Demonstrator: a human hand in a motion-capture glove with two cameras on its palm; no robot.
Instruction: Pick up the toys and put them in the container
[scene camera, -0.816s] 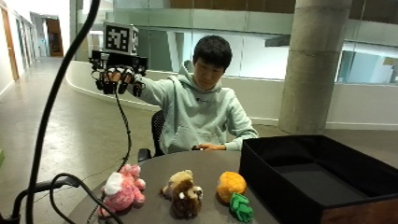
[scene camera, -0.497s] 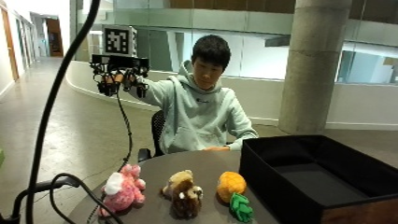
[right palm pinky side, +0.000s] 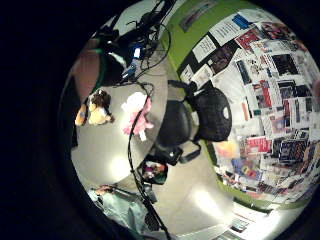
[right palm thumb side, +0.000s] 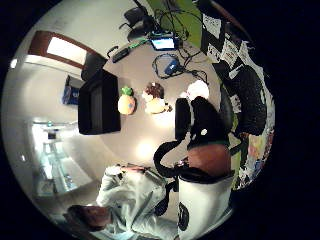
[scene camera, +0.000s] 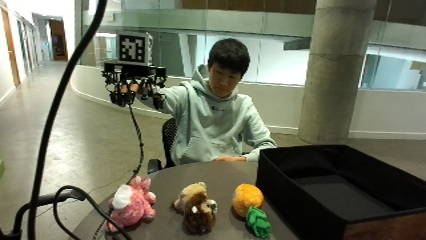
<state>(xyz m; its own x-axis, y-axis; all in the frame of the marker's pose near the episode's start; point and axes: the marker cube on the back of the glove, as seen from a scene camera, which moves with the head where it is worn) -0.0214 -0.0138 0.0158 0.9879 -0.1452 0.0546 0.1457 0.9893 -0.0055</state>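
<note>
Round desk (scene camera: 219, 177) at lower frame holds all three toys; container (scene camera: 333, 185) empty; your grip (scene camera: 133, 90) hangs spread, upper left.

Public hall or atrium of an institutional building, campus-like. Thick concrete column (scene camera: 336, 70), glass partitions (scene camera: 193, 47) along a curved low wall (scene camera: 100, 92), a long corridor (scene camera: 40, 55) running off behind. Polished floor (scene camera: 86, 150). Palm views add a green wall (right palm pinky side: 187, 37) papered with posters (right palm pinky side: 270, 85) (text unreadable) and office chairs (right palm pinky side: 212, 112) beside the round table (scene camera: 219, 180).
</note>
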